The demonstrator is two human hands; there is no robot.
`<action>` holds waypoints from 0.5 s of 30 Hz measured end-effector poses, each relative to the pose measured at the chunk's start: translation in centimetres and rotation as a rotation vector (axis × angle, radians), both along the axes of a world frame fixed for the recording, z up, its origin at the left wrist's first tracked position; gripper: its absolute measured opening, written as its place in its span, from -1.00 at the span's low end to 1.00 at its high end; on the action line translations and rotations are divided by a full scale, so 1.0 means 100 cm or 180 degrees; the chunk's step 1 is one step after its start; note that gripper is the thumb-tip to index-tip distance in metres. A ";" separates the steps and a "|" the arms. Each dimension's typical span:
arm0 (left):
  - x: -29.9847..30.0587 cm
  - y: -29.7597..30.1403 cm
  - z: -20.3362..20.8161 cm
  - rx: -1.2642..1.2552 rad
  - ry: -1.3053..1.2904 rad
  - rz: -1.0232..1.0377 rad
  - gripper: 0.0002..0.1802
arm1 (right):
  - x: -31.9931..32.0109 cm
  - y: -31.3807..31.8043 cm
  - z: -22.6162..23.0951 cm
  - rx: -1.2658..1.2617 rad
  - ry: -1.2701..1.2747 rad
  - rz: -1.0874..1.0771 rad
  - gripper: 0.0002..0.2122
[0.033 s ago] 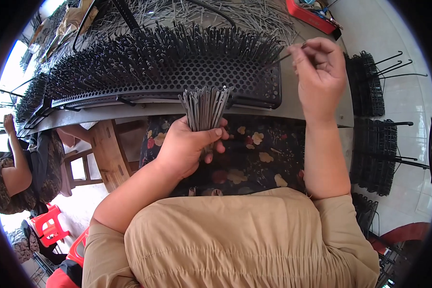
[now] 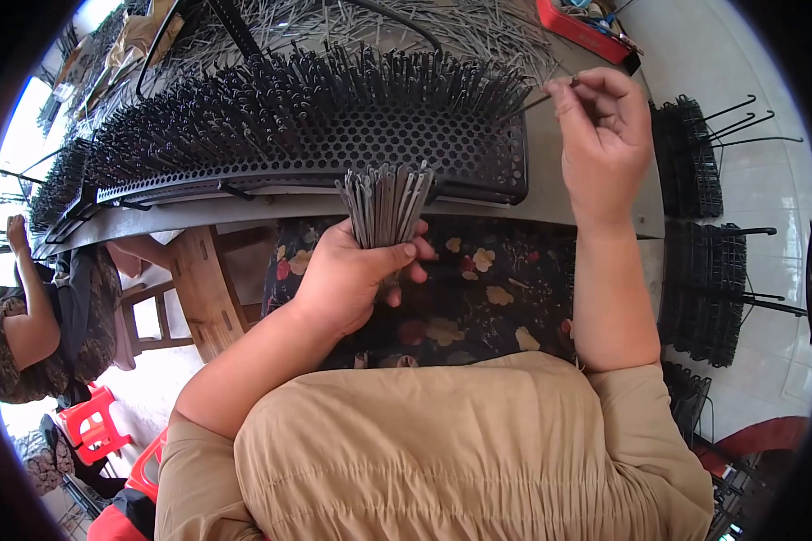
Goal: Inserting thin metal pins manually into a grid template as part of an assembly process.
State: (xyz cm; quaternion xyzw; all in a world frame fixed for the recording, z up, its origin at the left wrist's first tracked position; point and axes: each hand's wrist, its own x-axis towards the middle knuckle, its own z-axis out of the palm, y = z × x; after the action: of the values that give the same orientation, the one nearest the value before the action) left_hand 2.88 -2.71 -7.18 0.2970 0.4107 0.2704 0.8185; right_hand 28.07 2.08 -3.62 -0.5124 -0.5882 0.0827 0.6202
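Note:
My left hand (image 2: 347,275) is wrapped round a bundle of thin grey metal rods (image 2: 383,206), held upright in front of the rack, tips pointing up. At the rack's right end my right hand (image 2: 612,144) is raised, thumb and fingers pinching one thin dark metal rod (image 2: 534,105). That rod slants down to the left toward the perforated top; whether its lower end sits in a hole I cannot tell. The black perforated rack (image 2: 397,149) bears rows of upright dark rods with hooked tips, dense on the left. Bare holes show along its near right part.
Loose metal rods (image 2: 478,32) lie heaped behind the rack, near a red tray (image 2: 591,38) of small items. Black racks with long hooks (image 2: 695,162) stand on the right. At left are a wooden stool (image 2: 203,293), red plastic stools (image 2: 96,422) and another person's arm (image 2: 29,311).
My right hand and its rod have shifted very slightly to the right. My left hand keeps its hold on the bundle, its fingertips a little farther right.

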 end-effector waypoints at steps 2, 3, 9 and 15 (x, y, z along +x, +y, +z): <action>0.002 -0.001 0.001 0.0095 0.0115 0.0087 -0.79 | 0.004 0.004 0.000 0.0404 -0.0701 -0.0247 -0.79; 0.001 -0.001 0.000 0.0165 0.0180 0.0067 -0.79 | 0.003 0.005 -0.002 0.0407 -0.0696 -0.0236 -0.79; 0.000 -0.001 -0.002 0.0222 0.0267 0.0078 -0.83 | 0.004 0.008 -0.004 0.0401 -0.1028 -0.0326 -0.81; 0.002 0.000 -0.003 0.0044 0.0016 0.0180 -0.84 | -0.001 0.009 0.000 0.0106 -0.1200 -0.0371 -0.90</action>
State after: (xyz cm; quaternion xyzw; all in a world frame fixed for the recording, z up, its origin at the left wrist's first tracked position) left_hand 3.10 -2.69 -7.49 0.2916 0.4191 0.2956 0.8074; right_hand 28.02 2.95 -3.57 -0.5416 -0.6646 -0.0605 0.5112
